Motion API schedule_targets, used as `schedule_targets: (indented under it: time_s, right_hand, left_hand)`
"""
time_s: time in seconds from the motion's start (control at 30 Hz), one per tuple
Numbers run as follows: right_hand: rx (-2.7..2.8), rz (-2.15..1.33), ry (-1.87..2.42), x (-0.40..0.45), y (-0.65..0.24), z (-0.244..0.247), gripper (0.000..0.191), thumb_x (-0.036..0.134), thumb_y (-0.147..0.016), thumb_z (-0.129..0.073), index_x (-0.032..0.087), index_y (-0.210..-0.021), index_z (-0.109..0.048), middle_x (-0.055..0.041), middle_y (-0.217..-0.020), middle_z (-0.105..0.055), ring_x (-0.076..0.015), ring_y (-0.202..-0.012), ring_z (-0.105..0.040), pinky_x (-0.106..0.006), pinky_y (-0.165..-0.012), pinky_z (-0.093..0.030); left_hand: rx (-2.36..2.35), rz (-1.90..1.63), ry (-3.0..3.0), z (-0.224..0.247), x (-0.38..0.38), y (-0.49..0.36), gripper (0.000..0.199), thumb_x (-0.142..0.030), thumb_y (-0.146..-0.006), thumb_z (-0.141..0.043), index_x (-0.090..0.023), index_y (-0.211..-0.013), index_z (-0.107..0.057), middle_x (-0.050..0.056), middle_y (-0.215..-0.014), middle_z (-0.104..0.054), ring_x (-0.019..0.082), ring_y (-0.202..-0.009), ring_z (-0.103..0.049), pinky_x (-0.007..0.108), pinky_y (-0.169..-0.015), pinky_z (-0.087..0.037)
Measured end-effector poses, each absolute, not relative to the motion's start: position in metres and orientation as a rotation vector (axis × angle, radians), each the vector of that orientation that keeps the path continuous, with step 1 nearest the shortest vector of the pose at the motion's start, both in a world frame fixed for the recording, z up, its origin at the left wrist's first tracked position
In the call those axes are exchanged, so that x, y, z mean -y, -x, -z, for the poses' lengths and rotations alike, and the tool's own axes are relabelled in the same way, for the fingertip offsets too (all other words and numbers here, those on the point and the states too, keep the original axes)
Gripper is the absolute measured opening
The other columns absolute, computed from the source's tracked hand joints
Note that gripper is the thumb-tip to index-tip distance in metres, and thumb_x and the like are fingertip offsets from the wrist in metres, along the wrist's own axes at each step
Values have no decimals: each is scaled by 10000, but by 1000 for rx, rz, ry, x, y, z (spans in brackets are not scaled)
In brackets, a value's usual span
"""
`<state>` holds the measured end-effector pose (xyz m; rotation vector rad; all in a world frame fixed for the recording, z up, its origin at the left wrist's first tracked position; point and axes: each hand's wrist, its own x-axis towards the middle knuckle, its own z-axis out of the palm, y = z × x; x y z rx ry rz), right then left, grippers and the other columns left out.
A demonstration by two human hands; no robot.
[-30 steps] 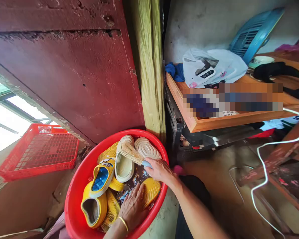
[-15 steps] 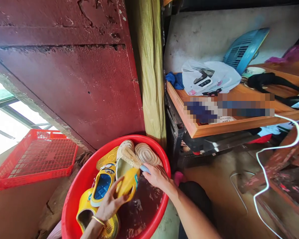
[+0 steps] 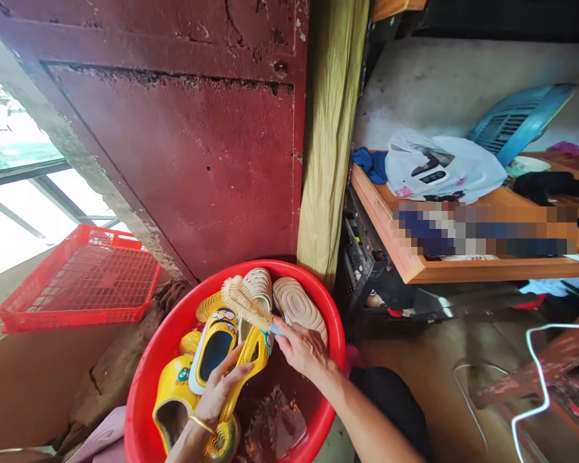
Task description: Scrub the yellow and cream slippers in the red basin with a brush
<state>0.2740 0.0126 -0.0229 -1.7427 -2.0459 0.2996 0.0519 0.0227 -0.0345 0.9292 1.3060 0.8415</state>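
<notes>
Two things meet at lower centre: our left hand [image 3: 216, 391] pinches a yellow clog [image 3: 262, 365] over the red basin [image 3: 137, 386], likely steadying it; our right hand [image 3: 303, 348] grips the brush [image 3: 245, 302] by its handle, bristles free.

The bottom edge cuts off the near rim of the red tub [image 3: 336, 360]. Blurry squares hide some things at the wooden table's [image 3: 415, 273] near left corner.
</notes>
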Motion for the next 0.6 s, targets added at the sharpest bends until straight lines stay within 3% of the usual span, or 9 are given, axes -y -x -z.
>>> schedule_targets:
  time_s: [0.07,0.13,0.23,0.4,0.5,0.6]
  right_hand:
    - [1975,-295,1829,-19,-277,25,488,305,-1018,-454,263,-1502,-501,-85,-1088,-760,-217,-904,-723,-289,-763,-547]
    - [1970,-332,1800,-17,-275,28,487,312,-1023,-439,244,-1500,-503,-90,-1116,-757,-218,-907,-723,-289,-768,-551]
    - [2050,-398,1620,-11,-269,31,488,327,-1022,-446,280,-1506,-490,-67,-1147,-755,-207,-938,-722,-276,-797,-547]
    - [1871,-412,1799,-9,-274,30,456,280,-1023,-426,221,-1459,-545,-92,-1165,-756,-215,-1014,-715,-290,-871,-540]
    - [1918,-411,1600,4,-269,34,462,296,-1022,-437,209,-1466,-533,-99,-1188,-742,-211,-1033,-703,-277,-892,-533]
    - [2132,-354,1350,21,-258,45,478,327,-1024,-444,243,-1491,-508,-84,-1065,-748,-212,-916,-705,-279,-809,-544]
  left_hand:
    - [-1271,-836,-828,33,-24,-50,666,-361,-589,-862,-179,-1215,-724,99,-1009,-820,346,-1197,-679,412,-1025,-533]
    - [-1235,-808,-691,32,-25,-47,527,-359,-664,-831,-197,-1158,-741,87,-893,-824,341,-1036,-751,393,-827,-616]
    - [-1224,-811,-512,28,-23,-42,352,-295,-756,-760,-158,-1080,-740,95,-802,-812,311,-784,-788,349,-609,-622]
    - [-1162,-988,-407,16,-23,-42,406,-217,-822,-654,-120,-1215,-662,86,-809,-809,274,-730,-788,351,-662,-643]
    - [-1130,-1052,-376,13,-25,-42,447,-225,-861,-588,-137,-1299,-608,75,-854,-811,266,-775,-791,368,-719,-648]
    - [-1131,-1075,-386,18,-25,-41,454,-256,-850,-576,-172,-1293,-623,64,-916,-814,280,-833,-790,391,-739,-651]
